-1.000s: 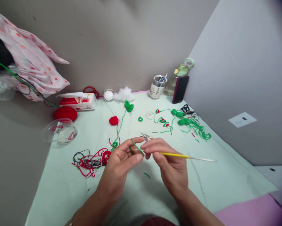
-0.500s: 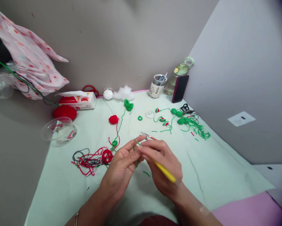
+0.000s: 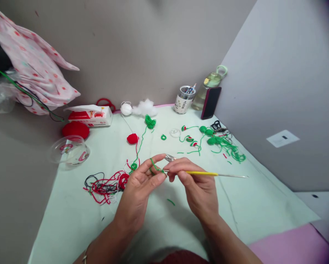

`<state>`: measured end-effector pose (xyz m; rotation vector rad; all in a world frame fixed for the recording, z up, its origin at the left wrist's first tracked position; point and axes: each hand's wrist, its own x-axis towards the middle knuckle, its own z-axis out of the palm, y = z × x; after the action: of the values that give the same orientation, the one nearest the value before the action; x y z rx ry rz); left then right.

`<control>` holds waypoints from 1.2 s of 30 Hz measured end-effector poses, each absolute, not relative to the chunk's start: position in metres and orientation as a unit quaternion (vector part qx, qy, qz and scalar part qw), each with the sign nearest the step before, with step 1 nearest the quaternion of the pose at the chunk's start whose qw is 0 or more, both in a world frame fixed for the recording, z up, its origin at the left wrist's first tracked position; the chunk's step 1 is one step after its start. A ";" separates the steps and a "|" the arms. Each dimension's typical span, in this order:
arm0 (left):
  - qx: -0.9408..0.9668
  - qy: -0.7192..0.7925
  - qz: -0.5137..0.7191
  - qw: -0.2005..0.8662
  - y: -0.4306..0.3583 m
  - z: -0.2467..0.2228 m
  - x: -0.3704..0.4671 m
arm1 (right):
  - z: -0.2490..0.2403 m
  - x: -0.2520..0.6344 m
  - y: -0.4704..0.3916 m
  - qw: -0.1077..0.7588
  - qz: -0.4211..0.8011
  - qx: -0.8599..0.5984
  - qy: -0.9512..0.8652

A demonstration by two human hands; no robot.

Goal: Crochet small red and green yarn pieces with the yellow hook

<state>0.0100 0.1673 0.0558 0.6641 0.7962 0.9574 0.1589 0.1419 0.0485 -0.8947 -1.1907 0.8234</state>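
My left hand has green yarn looped round its raised index finger, and its thumb pinches the yarn near the tip. In my right hand lies a crochet hook with a yellow grip, held almost level. Its metal left end meets the green yarn at my left fingertips; the other metal end points right. Behind the fingers, partly hidden, are small thread snips. A green strand runs from a small green coil up to a green yarn bundle.
Tangled red, black and white yarn lies left of my hands. Farther back are a clear plastic bowl, a tissue box and red yarn. At right are green crocheted pieces, a phone and a bottle.
The crochet hook has swung from slanting down toward me to nearly level. My right hand has turned with it, and my left index finger stands farther from the thumb.
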 end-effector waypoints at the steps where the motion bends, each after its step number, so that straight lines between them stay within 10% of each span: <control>1: 0.306 0.366 0.443 0.759 0.168 0.056 0.009 | 0.049 0.159 0.142 0.660 0.359 -0.396 -0.529; 14: 0.252 0.333 0.418 0.807 0.168 0.062 0.012 | 0.050 0.153 0.134 0.640 0.181 -0.425 -0.614; 27: 0.261 0.315 0.387 0.826 0.176 0.063 0.002 | 0.052 0.170 0.144 0.694 0.435 -0.367 -0.442; 36: 0.279 0.351 0.415 0.791 0.163 0.056 0.012 | 0.038 0.154 0.129 0.617 0.128 -0.490 -0.602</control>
<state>0.0117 0.1633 0.0562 0.6012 0.7551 0.8939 0.1539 0.1285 0.0382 -1.1272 -1.3863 0.2935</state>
